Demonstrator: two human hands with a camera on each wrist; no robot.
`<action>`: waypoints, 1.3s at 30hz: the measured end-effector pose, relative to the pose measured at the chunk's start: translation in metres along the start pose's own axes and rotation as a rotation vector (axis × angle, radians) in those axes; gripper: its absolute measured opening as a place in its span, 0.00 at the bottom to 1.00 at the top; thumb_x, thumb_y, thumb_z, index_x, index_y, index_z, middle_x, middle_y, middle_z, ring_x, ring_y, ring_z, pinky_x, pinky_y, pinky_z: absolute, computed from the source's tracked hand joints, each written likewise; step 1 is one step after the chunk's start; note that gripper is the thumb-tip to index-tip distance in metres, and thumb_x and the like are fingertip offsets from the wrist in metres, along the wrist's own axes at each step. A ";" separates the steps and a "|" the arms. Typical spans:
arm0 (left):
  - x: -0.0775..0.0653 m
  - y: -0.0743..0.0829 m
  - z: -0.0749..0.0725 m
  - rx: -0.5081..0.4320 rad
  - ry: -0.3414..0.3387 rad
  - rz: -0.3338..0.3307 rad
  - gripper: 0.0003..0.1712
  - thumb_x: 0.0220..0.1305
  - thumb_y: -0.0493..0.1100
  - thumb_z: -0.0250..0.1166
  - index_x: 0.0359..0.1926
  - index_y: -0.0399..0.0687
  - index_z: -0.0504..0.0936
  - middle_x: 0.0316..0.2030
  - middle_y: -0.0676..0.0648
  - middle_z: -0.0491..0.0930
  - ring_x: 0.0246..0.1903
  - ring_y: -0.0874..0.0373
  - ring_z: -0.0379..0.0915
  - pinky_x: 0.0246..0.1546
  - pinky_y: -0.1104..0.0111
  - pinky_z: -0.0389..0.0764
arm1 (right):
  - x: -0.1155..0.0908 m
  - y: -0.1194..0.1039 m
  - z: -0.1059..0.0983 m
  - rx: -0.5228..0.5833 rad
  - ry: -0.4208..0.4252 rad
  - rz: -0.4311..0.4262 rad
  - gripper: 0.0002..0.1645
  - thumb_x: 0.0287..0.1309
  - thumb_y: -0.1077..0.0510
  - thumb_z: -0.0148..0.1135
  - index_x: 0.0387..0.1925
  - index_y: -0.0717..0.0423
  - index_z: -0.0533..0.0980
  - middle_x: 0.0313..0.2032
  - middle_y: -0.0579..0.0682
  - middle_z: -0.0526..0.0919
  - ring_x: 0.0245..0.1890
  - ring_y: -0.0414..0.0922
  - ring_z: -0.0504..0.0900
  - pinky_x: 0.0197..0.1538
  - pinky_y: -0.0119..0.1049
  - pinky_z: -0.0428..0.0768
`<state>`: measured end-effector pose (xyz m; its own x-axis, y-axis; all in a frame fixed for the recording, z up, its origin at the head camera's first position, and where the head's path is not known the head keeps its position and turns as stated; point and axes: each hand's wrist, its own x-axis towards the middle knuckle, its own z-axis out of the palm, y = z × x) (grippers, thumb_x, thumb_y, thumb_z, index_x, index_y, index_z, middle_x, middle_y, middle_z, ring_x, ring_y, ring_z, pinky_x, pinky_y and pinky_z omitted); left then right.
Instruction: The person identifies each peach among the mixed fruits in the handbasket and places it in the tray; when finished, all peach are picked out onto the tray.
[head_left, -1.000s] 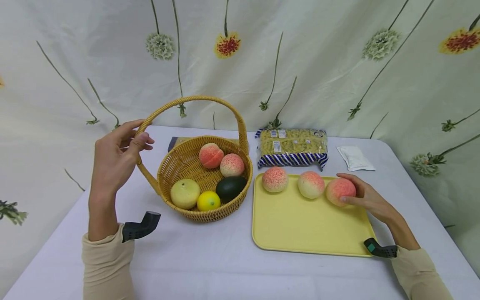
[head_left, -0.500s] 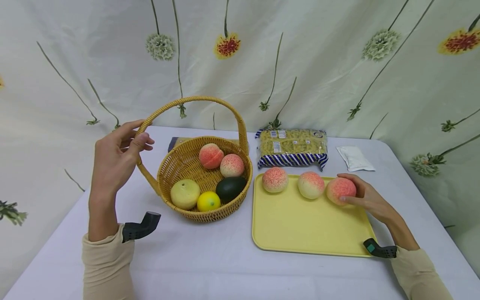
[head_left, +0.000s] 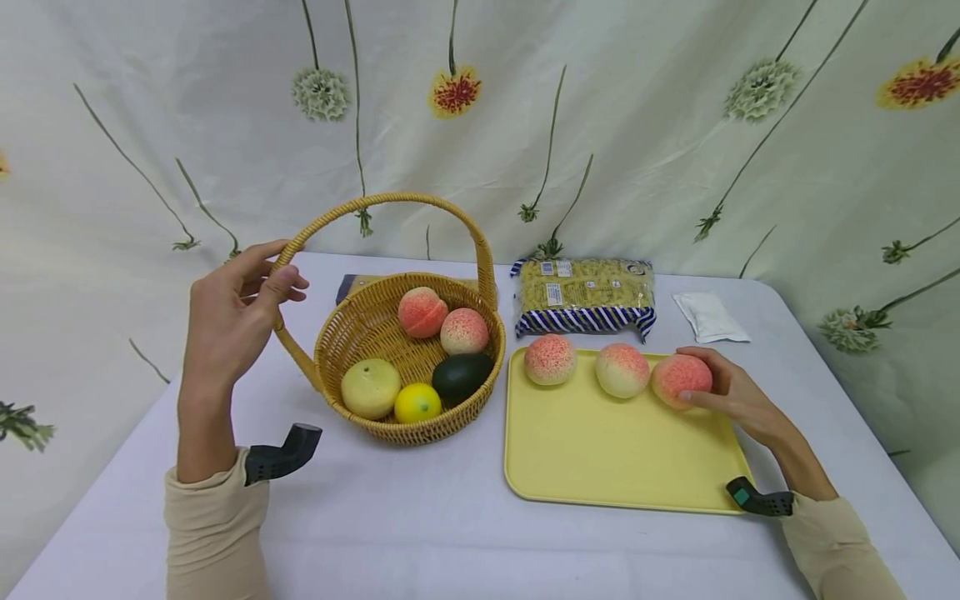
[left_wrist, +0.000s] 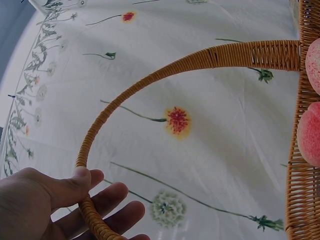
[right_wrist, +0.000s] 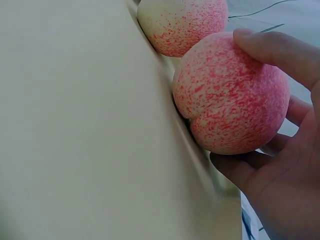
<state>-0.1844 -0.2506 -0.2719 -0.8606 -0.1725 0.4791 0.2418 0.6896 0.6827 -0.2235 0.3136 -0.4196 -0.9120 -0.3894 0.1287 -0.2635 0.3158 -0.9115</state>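
Object (head_left: 367, 281) partly hidden behind basket (head_left: 405, 358), 2 peaches (left_wrist: 310, 135) cropped, left wrist view

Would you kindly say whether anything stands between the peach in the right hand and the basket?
Yes: the middle peach and left peach stand on the tray between the held peach and basket; nothing visible hangs above those two.

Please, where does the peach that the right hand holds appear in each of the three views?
Head: this peach is right of centre, in the right hand.
Left wrist: not in it; the peaches there lie in the basket.
Right wrist: this peach, right of centre, slightly high.
Shared landmark, head and right wrist only: the neighbouring peach.
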 end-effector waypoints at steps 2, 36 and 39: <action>0.000 0.000 0.000 -0.001 0.000 0.000 0.20 0.68 0.45 0.59 0.60 0.52 0.77 0.34 0.48 0.83 0.30 0.76 0.76 0.32 0.82 0.74 | 0.000 0.000 0.000 0.003 0.007 -0.003 0.33 0.60 0.69 0.59 0.64 0.70 0.58 0.52 0.35 0.72 0.48 0.29 0.75 0.48 0.21 0.75; 0.000 0.000 -0.001 -0.001 -0.004 0.003 0.20 0.68 0.44 0.59 0.60 0.50 0.77 0.33 0.49 0.83 0.30 0.76 0.76 0.32 0.84 0.73 | 0.000 -0.014 -0.007 -0.164 0.104 0.024 0.29 0.67 0.59 0.54 0.66 0.62 0.60 0.63 0.56 0.66 0.55 0.26 0.65 0.51 0.16 0.68; 0.000 0.000 0.000 -0.001 -0.006 0.001 0.20 0.68 0.44 0.59 0.60 0.51 0.77 0.34 0.45 0.83 0.31 0.76 0.76 0.32 0.83 0.74 | 0.000 -0.020 -0.008 -0.182 0.106 -0.013 0.28 0.67 0.61 0.54 0.66 0.62 0.61 0.62 0.51 0.66 0.59 0.32 0.67 0.53 0.15 0.67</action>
<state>-0.1848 -0.2508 -0.2719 -0.8631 -0.1671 0.4766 0.2437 0.6888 0.6828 -0.2204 0.3138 -0.3980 -0.9338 -0.3039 0.1890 -0.3188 0.4663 -0.8252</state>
